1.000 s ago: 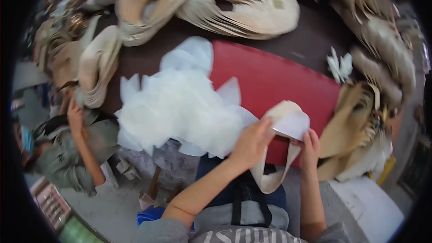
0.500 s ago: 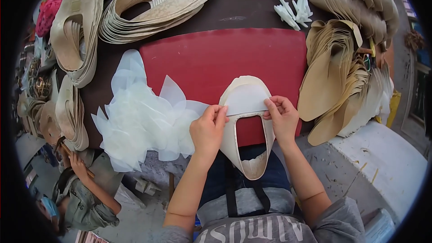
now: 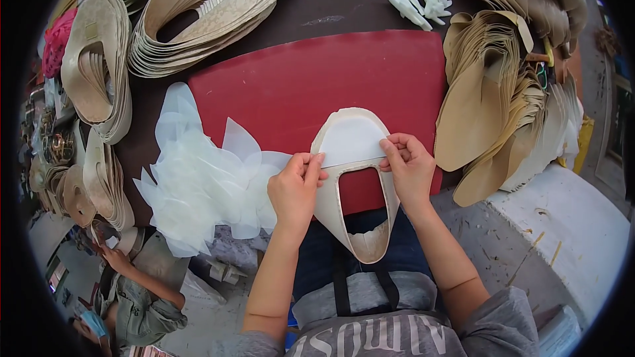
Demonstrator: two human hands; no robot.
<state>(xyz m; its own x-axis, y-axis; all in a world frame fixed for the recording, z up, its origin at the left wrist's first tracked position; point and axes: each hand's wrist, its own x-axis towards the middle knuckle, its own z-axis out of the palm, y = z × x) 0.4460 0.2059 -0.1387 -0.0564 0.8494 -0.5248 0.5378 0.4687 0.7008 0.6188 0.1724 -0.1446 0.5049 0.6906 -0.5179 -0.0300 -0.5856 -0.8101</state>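
A cream shoe upper [image 3: 327,203] lies with its toe on the red board and its heel end over my lap. In its toe area rests a white half-round toe stiffener [image 3: 350,135], its straight edge toward me. My left hand [image 3: 296,182] pinches the stiffener's left corner at the upper's edge between thumb and finger. At the opposite corner, my right hand [image 3: 407,165] pinches it in the same way. Left of my left hand is a heap of thin, translucent white pieces [image 3: 211,192], several of them overlapping.
The red board [image 3: 317,73] sits on a dark table [image 3: 331,0]. Stacks of cream uppers [image 3: 205,10] stand far left, tan sole-shaped pieces [image 3: 479,106] at right. Small white parts [image 3: 420,1] lie at the back. A co-worker [image 3: 142,304] sits at lower left.
The stiffener has moved up toward the toe tip and now fills more of the toe area. Both hands keep their pinch. The whole view has shifted slightly.
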